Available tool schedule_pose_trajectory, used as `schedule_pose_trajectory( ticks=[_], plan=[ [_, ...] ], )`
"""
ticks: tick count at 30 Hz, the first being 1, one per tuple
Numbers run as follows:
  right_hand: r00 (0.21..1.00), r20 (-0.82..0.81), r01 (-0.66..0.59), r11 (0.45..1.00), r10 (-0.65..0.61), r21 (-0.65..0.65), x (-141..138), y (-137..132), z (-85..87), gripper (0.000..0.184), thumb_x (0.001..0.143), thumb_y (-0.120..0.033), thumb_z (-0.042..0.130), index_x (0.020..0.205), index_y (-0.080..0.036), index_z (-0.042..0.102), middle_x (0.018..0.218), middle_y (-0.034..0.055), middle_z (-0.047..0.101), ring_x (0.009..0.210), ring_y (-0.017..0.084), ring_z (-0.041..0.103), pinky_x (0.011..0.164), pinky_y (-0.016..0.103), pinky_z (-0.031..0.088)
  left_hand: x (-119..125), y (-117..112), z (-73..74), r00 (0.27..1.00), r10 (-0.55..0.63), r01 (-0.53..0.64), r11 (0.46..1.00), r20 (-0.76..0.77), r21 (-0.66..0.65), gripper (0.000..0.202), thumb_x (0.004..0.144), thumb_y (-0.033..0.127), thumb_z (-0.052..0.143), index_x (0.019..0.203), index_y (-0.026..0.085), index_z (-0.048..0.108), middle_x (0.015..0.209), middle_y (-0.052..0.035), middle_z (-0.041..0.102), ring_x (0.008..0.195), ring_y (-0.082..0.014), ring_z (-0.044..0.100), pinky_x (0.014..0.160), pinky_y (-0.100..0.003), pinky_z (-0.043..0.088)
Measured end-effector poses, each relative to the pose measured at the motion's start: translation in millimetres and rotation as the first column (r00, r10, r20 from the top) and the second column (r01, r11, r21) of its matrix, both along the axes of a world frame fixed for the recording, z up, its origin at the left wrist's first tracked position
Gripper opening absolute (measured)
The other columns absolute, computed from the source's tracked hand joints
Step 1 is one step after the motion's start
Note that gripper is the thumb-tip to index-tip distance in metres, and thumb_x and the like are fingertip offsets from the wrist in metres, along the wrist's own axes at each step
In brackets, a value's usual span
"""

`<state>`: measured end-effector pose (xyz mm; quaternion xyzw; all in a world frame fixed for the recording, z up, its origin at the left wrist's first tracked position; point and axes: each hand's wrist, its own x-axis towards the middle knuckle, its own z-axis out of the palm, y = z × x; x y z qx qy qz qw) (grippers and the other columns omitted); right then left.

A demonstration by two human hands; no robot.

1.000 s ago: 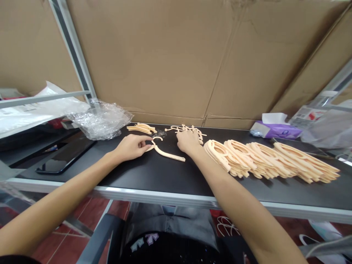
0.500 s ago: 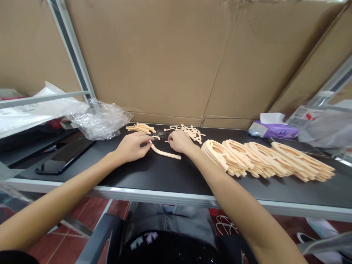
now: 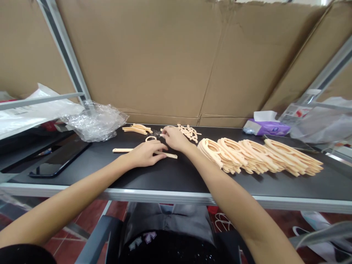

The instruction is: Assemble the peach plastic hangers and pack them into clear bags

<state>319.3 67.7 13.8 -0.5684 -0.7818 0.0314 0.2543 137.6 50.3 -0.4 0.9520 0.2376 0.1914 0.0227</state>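
My left hand (image 3: 146, 154) lies palm down on a peach plastic hanger (image 3: 121, 150) on the black table (image 3: 176, 176), fingers pressed over its middle. The hanger's two arms stick out on either side of the hand and its hook loop (image 3: 151, 138) shows just behind. My right hand (image 3: 173, 138) is just behind and to the right, fingers pinched on a small peach piece at the hanger's neck. Close behind the right hand lies a heap of small peach pieces (image 3: 189, 132).
A long row of stacked peach hanger parts (image 3: 255, 156) fills the table's right side. A small pile of curved peach pieces (image 3: 136, 128) and a crumpled clear plastic bag (image 3: 93, 121) lie at back left. A dark phone (image 3: 59, 161) lies left, a purple tissue pack (image 3: 266, 127) back right. Cardboard stands behind.
The hanger now lies flat with both arms showing, and my left hand has moved on top of it. My right hand has shifted left from the heap of small pieces to the hanger's neck.
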Motion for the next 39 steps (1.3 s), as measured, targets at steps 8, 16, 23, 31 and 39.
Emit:
schedule_pose_trajectory(
  ticks=[8,16,23,31,39],
  plan=[
    [0.908,-0.418,-0.001,0.999,0.021,0.049,-6.3,4.2,4.7,0.034,0.098,-0.016,0.049,0.127,-0.015,0.066,0.113,0.008,0.076,0.101,0.015,0.068,0.094,0.026,0.048,0.6,0.9,7.3,0.985,0.169,-0.171,0.982,-0.028,-0.081,0.019,0.087,0.023,0.058,0.089,0.017,0.076,0.091,-0.0073,0.075,0.082,-0.0214,0.067,0.081,-0.033,0.05],
    [0.895,-0.443,0.13,0.982,-0.057,0.135,-4.3,3.7,3.9,0.039,0.098,-0.018,0.043,0.135,-0.013,0.056,0.113,0.0112,0.072,0.1,0.017,0.068,0.091,0.027,0.048,-4.8,10.2,5.5,0.962,0.268,-0.253,0.948,0.053,-0.192,0.016,0.077,0.019,0.058,0.084,0.017,0.072,0.075,-0.0027,0.07,0.067,-0.0173,0.062,0.061,-0.027,0.043],
    [0.946,-0.32,0.1,0.984,-0.048,0.146,-2.8,2.9,3.6,0.045,0.097,-0.015,0.039,0.136,-0.018,0.061,0.114,0.008,0.074,0.103,0.019,0.066,0.096,0.03,0.046,-5.8,12.7,4.6,0.951,0.303,-0.288,0.938,0.058,-0.191,0.019,0.073,0.021,0.056,0.084,0.018,0.072,0.074,-0.0025,0.07,0.068,-0.0186,0.063,0.061,-0.028,0.044],
    [0.979,-0.001,0.206,0.977,-0.206,-0.057,-3.8,-6.8,10.1,0.037,0.09,-0.011,0.043,0.108,-0.013,0.075,0.116,0.0183,0.074,0.105,0.026,0.068,0.084,0.031,0.048,-6.7,12.7,5.7,0.932,0.353,-0.329,0.919,0.079,-0.217,0.016,0.073,0.023,0.058,0.079,0.019,0.072,0.07,-0.0016,0.069,0.066,-0.0183,0.063,0.059,-0.027,0.044],
    [0.965,0.203,0.201,0.967,-0.168,-0.154,-3.8,-13.2,8.4,0.034,0.084,-0.02,0.06,0.113,-0.015,0.076,0.128,0.0185,0.067,0.118,0.03,0.062,0.093,0.037,0.05,-7.3,13.4,7.6,0.929,0.351,-0.32,0.921,0.117,-0.222,0.015,0.07,0.019,0.059,0.076,0.018,0.072,0.068,-0.002,0.069,0.063,-0.017,0.062,0.06,-0.027,0.045]
  ],
)
